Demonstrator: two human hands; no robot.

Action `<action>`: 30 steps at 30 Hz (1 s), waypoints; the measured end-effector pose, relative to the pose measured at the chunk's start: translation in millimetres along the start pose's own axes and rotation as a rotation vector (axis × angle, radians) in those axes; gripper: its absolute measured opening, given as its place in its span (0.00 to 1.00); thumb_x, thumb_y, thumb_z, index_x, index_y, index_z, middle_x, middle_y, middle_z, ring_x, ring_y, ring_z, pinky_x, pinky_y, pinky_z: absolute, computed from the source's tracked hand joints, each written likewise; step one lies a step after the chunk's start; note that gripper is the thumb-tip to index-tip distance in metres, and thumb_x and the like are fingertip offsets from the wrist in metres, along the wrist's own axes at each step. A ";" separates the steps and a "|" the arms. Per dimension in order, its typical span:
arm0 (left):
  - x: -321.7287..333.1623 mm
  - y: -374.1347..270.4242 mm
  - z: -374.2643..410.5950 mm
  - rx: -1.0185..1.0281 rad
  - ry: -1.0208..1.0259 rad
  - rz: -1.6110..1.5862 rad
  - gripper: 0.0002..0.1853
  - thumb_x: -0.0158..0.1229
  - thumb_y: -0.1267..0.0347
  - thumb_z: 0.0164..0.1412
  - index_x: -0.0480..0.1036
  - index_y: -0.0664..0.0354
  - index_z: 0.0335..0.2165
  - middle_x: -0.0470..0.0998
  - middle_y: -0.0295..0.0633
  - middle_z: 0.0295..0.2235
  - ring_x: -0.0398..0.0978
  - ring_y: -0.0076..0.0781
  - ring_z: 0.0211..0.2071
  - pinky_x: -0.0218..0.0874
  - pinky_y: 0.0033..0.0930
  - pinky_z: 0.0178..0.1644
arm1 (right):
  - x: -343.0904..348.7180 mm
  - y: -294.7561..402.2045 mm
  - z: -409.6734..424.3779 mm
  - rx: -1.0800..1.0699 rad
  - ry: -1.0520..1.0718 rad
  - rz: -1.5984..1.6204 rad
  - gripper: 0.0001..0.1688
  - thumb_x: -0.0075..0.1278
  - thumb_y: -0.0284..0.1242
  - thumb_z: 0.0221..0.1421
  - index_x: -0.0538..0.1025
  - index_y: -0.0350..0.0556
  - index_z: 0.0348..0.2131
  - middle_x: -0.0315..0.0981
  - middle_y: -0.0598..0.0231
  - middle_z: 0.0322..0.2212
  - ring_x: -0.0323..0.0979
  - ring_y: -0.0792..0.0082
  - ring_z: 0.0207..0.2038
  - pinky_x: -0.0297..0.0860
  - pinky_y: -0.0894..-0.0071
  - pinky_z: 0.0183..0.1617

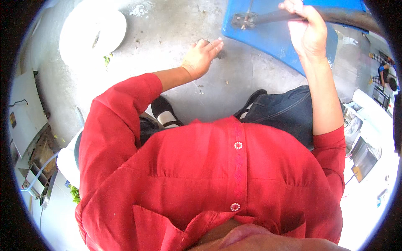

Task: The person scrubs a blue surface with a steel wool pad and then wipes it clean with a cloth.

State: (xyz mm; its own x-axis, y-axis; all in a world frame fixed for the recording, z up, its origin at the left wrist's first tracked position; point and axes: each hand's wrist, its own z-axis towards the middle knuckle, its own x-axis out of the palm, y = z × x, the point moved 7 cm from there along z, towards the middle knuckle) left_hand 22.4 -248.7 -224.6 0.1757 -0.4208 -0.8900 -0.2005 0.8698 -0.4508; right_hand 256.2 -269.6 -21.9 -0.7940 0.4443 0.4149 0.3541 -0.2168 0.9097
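Observation:
My right hand [309,34] is raised at the upper right, its fingers wrapped around a long dark bar [342,17]. A bracket-like metal fitting [244,20] with bolts sits at the bar's left end. Behind the bar lies a blue panel [270,44] with a rounded corner. My left hand [201,59] is low over the grey floor, fingers extended to the right. A small dark object [221,54] shows partly beside its fingertips; most of it is hidden, and I cannot tell whether the hand grips it.
A white, overexposed round thing [116,29], perhaps a basin, stands at the upper left, with leaf scraps [107,59] beside it. Green leaves [74,194] and a pale hose [47,164] show at left. Another person [386,75] appears at the far right edge, above white equipment [364,157].

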 end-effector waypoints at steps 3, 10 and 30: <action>-35.9 28.5 13.6 -0.220 -0.251 -0.175 0.32 0.55 0.81 0.54 0.67 0.56 0.59 0.73 0.46 0.55 0.68 0.50 0.50 0.63 0.45 0.57 | 5.6 5.2 15.0 -0.053 -0.008 -0.018 0.04 0.52 0.25 0.51 0.71 0.46 0.25 0.65 0.67 0.27 0.64 0.67 0.35 0.62 0.62 0.49; -77.2 82.6 34.3 -0.443 -0.571 -0.308 0.25 0.61 0.68 0.61 0.69 0.62 0.56 0.74 0.55 0.48 0.71 0.55 0.51 0.62 0.46 0.57 | 27.1 -16.6 56.3 -0.047 -0.139 -0.112 0.06 0.56 0.26 0.51 0.75 0.47 0.23 0.72 0.70 0.24 0.69 0.74 0.30 0.64 0.73 0.40; -163.4 214.9 -42.5 -0.968 -0.395 -0.349 0.27 0.63 0.58 0.61 0.74 0.63 0.54 0.81 0.51 0.40 0.80 0.40 0.41 0.70 0.40 0.45 | 148.4 -105.5 85.1 -0.387 0.086 -0.826 0.42 0.60 0.44 0.60 0.65 0.39 0.63 0.75 0.66 0.39 0.71 0.72 0.38 0.71 0.65 0.46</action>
State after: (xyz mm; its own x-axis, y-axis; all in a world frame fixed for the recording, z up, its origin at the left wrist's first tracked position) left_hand -90.3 -3.9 -179.0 0.6306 -0.3424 -0.6965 -0.7199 0.0770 -0.6898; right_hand 143.1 -106.8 -55.1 -0.7606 0.5247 -0.3823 -0.5207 -0.1414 0.8420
